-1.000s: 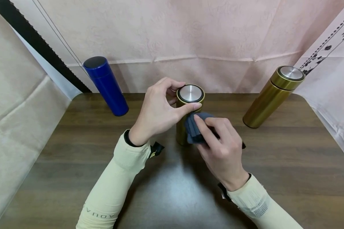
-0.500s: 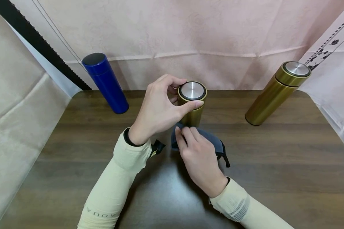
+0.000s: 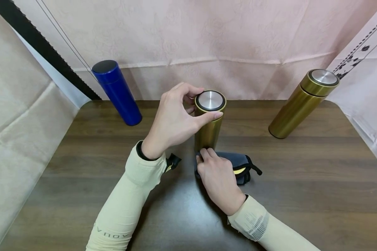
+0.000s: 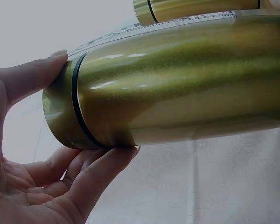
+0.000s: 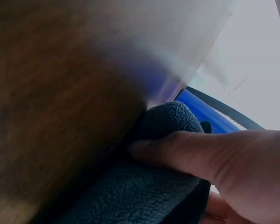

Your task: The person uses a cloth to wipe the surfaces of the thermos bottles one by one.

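A gold thermos (image 3: 207, 134) with a silver-topped lid stands at the middle of the table. Its lid end is gripped by my left hand (image 3: 179, 116), thumb on the near side and fingers on the far side; in the left wrist view the thumb and fingers straddle the dark seam of the thermos (image 4: 177, 88). My right hand (image 3: 219, 179) holds a folded blue-grey cloth (image 3: 235, 160) with black edging low down at the foot of that thermos. From the right wrist, the thumb presses into the fuzzy cloth (image 5: 130, 191) close to the wooden surface.
A blue thermos (image 3: 117, 94) stands at the back left of the wooden table (image 3: 66, 195). Another gold thermos (image 3: 301, 106) is at the back right. Pale cloth drapes (image 3: 207, 42) hang behind the table's far edge.
My right hand has brought the cloth down from the upper body of the middle thermos to its base and slightly left. The left hand has kept its grip on the lid end.
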A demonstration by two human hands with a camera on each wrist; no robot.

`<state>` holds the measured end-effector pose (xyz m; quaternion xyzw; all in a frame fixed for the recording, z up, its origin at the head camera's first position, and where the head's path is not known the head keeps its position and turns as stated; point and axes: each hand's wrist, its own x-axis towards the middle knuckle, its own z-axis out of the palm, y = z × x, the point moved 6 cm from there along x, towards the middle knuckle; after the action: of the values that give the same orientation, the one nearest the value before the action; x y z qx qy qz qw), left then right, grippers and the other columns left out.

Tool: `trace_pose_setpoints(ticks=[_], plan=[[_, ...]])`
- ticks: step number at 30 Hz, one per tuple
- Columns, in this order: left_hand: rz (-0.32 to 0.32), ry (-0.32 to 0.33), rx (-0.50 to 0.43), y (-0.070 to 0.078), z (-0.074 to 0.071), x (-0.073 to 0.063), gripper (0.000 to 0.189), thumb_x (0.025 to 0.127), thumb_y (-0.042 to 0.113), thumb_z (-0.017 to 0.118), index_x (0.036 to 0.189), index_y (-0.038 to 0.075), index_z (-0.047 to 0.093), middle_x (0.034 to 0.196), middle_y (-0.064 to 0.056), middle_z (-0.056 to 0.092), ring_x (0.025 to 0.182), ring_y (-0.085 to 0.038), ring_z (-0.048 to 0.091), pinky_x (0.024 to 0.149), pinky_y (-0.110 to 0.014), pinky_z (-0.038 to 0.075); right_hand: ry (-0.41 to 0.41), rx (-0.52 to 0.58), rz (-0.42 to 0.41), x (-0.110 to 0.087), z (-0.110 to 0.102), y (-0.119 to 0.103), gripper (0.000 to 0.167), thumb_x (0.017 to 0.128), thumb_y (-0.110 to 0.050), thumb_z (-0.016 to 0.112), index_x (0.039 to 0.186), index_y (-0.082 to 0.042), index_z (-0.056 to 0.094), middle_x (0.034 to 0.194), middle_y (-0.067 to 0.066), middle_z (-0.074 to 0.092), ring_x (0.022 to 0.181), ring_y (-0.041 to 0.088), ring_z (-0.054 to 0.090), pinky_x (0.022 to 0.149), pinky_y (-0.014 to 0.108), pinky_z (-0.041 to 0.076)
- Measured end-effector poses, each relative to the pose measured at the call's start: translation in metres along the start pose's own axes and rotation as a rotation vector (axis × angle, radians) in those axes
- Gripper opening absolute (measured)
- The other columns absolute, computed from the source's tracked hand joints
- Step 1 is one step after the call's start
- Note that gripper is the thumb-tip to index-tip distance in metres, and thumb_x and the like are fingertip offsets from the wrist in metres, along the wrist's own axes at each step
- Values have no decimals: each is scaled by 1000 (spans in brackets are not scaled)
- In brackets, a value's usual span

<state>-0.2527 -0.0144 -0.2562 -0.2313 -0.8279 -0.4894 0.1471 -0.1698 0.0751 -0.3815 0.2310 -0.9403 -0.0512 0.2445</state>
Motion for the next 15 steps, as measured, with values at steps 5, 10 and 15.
trace_pose_setpoints(ticks=[5, 10, 15], plan=[[10, 9, -23, -3, 1, -1, 50, 71, 32, 95, 109, 11, 71, 101, 3, 71, 75, -6, 65, 70, -26, 56, 7, 55, -2, 0, -13, 6, 16, 91, -6, 74, 106, -9, 81, 97, 8, 67, 82, 22, 60, 56, 33, 54], [15, 14, -38, -3, 1, -1, 51, 70, 31, 96, 109, 10, 70, 100, 2, 72, 74, -7, 65, 69, -27, 56, 125, 182, 19, 3, -49, 21, 27, 85, -1, 79, 112, -5, 78, 90, 8, 61, 80, 25, 55, 60, 33, 46], [8, 7, -55, -1, -1, 0, 51, 70, 30, 96, 108, 10, 69, 100, 1, 72, 74, -8, 66, 70, -29, 57, 301, 281, 46, 5, -83, 32, 43, 74, 5, 84, 116, -1, 76, 86, 9, 53, 78, 25, 48, 62, 34, 45]])
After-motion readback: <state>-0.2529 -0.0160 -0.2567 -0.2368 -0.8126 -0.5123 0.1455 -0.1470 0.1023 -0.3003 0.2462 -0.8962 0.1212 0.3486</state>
